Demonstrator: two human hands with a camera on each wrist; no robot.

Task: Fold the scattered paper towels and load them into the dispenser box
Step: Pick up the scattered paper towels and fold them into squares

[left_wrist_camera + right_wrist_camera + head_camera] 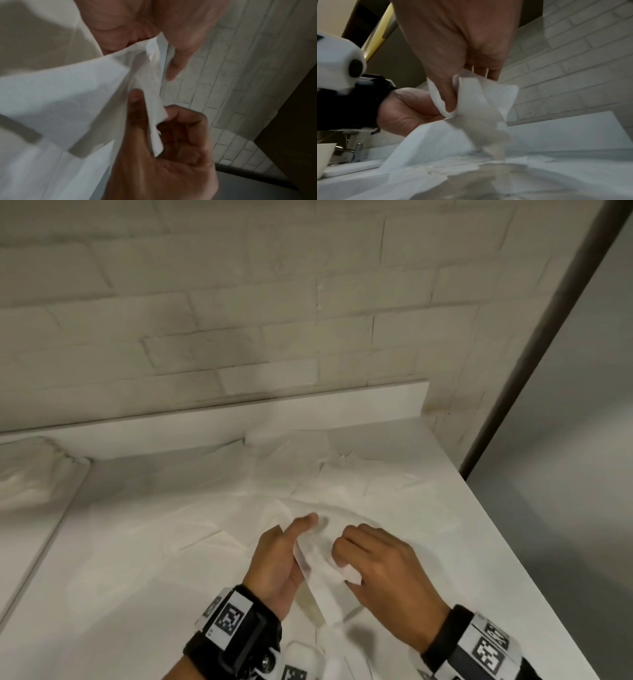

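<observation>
Both hands hold one white paper towel (322,580) just above the white counter (137,594). My left hand (301,542) pinches its left edge between thumb and curled fingers, as the left wrist view shows (154,108). My right hand (339,549) pinches the other part, with the thumb wrapped in a fold of the sheet (467,86). The towel (436,142) hangs creased and partly folded, and its lower end reaches the counter. Several more loose towels (325,481) lie flat and overlapping behind the hands. I cannot make out a dispenser box in any view.
A white brick wall (239,302) and a low white ledge (308,409) close the back. The counter's right edge (513,542) borders a grey panel (582,405). A white basin (30,474) sits at the left, with a metal tap (351,150) beside it.
</observation>
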